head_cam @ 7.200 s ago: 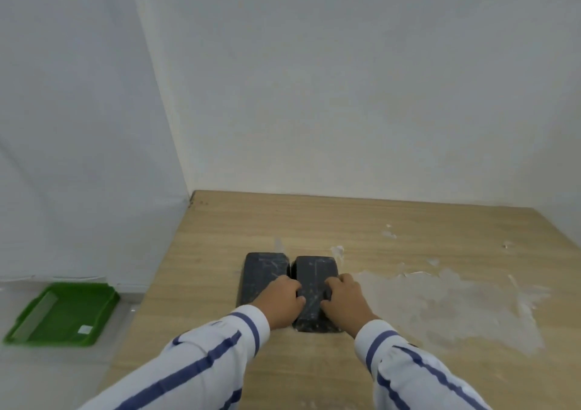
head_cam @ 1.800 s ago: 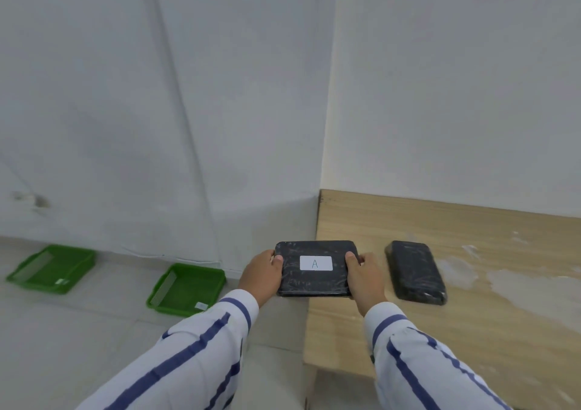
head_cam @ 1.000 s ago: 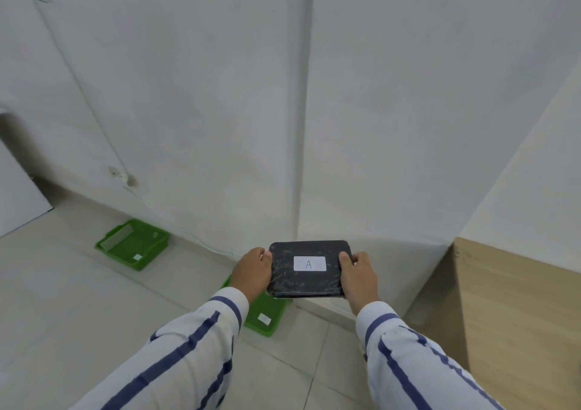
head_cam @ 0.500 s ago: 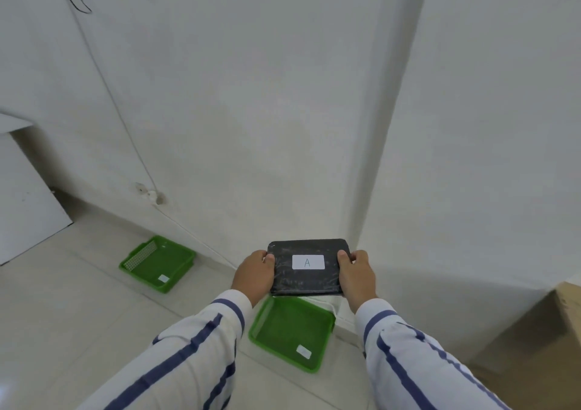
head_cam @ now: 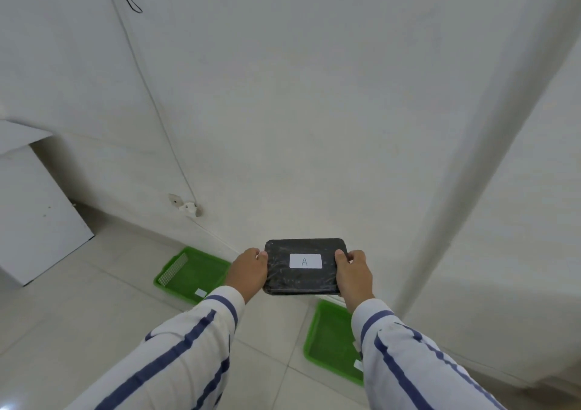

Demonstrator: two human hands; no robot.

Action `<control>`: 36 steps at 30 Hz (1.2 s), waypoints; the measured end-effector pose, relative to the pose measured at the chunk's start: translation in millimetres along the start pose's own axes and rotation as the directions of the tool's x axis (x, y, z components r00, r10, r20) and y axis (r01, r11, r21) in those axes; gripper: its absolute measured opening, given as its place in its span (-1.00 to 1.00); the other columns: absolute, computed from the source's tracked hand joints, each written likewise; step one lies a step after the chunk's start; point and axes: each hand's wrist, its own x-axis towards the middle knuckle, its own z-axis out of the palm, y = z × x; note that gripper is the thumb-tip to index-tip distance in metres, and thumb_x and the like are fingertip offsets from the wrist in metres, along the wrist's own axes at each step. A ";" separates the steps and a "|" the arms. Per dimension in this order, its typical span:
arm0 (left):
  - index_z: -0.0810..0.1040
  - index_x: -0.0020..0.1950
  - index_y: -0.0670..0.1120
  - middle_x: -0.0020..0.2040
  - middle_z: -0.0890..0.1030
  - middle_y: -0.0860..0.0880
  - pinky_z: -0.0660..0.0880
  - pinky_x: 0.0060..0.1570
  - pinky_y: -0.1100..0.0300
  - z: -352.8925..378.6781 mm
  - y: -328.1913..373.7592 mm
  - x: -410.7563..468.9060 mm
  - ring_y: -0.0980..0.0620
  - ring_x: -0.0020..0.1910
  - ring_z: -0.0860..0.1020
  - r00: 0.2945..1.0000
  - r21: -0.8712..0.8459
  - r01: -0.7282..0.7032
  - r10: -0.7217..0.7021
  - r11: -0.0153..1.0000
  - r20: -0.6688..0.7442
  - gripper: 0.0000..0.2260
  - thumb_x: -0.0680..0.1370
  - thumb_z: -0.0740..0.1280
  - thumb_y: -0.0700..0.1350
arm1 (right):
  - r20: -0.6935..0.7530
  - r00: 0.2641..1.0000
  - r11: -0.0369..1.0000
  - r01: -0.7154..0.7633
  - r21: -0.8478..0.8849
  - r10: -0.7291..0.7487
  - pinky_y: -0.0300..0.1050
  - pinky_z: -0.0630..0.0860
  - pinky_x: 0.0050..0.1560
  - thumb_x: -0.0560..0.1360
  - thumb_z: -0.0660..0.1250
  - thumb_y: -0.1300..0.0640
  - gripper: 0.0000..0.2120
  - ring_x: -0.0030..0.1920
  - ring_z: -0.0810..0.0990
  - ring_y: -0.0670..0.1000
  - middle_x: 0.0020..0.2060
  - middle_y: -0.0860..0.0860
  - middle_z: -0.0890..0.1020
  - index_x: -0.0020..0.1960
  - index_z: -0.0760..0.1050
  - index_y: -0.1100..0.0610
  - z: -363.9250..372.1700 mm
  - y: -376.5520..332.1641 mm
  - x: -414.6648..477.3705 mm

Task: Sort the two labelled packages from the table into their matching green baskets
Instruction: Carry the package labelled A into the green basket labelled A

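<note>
Black wrapped package [head_cam: 303, 279] with a white label marked A, held level in the air above the floor, two green baskets on the pale tiled floor by the wall, left basket [head_cam: 191, 276] each with a small white tag, right basket [head_cam: 331, 343] partly hidden

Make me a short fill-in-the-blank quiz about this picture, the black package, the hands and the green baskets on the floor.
1. The white label on the black package shows the letter ____.
2. The package is held by ____ hands, the left hand and the right hand, one at each end.
3. The number of green baskets on the floor is ____: the left basket and the right basket.
4. Both baskets are ____ in colour.

Missing words: A; two; two; green
</note>
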 end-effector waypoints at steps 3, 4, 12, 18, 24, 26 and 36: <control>0.42 -0.15 -0.16 -0.15 0.51 -0.12 0.35 -0.12 0.13 -20.3 -20.4 39.3 -0.09 -0.15 0.46 1.000 0.000 0.003 -0.003 1.000 -0.007 -0.71 0.62 0.01 -0.07 | 0.001 1.000 1.000 0.004 0.018 -0.004 -0.09 0.51 -0.26 0.58 0.14 -0.03 -0.78 -0.23 0.50 0.00 -0.23 0.00 0.48 0.05 0.30 0.12 42.0 -16.9 19.3; 0.43 -0.14 -0.17 -0.15 0.51 -0.13 0.36 -0.10 0.12 -26.7 -27.1 52.7 -0.10 -0.14 0.47 1.000 -0.002 0.002 -0.002 1.000 -0.014 -0.71 0.62 0.01 -0.07 | 0.008 1.000 1.000 -0.001 0.026 0.000 -0.03 0.55 -0.18 0.58 0.14 -0.03 -0.78 -0.20 0.51 0.03 -0.22 0.01 0.49 0.06 0.30 0.12 56.2 -22.6 26.1; 0.46 -0.04 -0.22 -0.08 0.51 -0.14 0.38 -0.07 0.13 -80.6 -78.4 147.7 -0.08 -0.11 0.46 0.999 0.040 0.042 -0.042 0.998 -0.001 -0.68 0.63 -0.02 -0.08 | 0.059 0.998 1.000 -0.013 0.005 0.013 -0.12 0.50 -0.29 0.58 0.14 -0.05 -0.77 -0.21 0.52 0.01 -0.19 0.02 0.50 0.07 0.30 0.11 157.5 -75.9 80.1; 0.44 -0.12 -0.20 -0.12 0.53 -0.17 0.42 -0.05 0.06 -122.9 -116.9 199.1 -0.13 -0.12 0.49 0.998 -0.028 0.058 -0.058 0.998 -0.002 -0.67 0.62 -0.02 -0.07 | 0.057 0.998 0.999 0.003 -0.033 -0.002 -0.17 0.46 -0.36 0.58 0.13 -0.07 -0.76 -0.23 0.53 0.01 -0.19 0.04 0.52 0.07 0.30 0.09 227.9 -110.1 98.3; 0.46 -0.09 -0.19 -0.14 0.51 -0.14 0.37 -0.10 0.14 -185.3 -169.8 246.1 -0.09 -0.15 0.46 0.999 0.008 -0.018 0.018 1.000 0.043 -0.67 0.63 -0.03 -0.07 | -0.008 0.999 0.999 -0.034 0.023 0.034 -0.11 0.51 -0.30 0.57 0.14 -0.06 -0.77 -0.22 0.54 0.02 -0.20 0.02 0.52 0.06 0.30 0.10 319.0 -139.9 88.1; 0.44 -0.13 -0.16 -0.15 0.51 -0.14 0.37 -0.11 0.14 -210.7 -192.5 262.7 -0.09 -0.16 0.46 0.997 0.016 -0.047 0.046 0.999 0.058 -0.68 0.63 -0.02 -0.07 | -0.041 0.998 0.998 -0.054 0.043 0.056 -0.06 0.53 -0.23 0.57 0.15 -0.06 -0.78 -0.22 0.52 0.00 -0.21 0.00 0.50 0.05 0.29 0.09 353.7 -152.2 79.9; 0.41 -0.16 -0.16 -0.20 0.47 -0.13 0.36 -0.17 0.16 -276.1 -282.3 337.7 -0.06 -0.21 0.45 0.985 0.000 -0.096 0.095 0.995 0.144 -0.68 0.63 -0.04 -0.08 | -0.156 0.977 0.988 -0.141 0.059 0.149 -0.11 0.43 -0.27 0.56 0.15 -0.08 -0.76 -0.15 0.50 0.07 -0.10 0.07 0.51 0.07 0.29 0.09 474.2 -180.1 66.9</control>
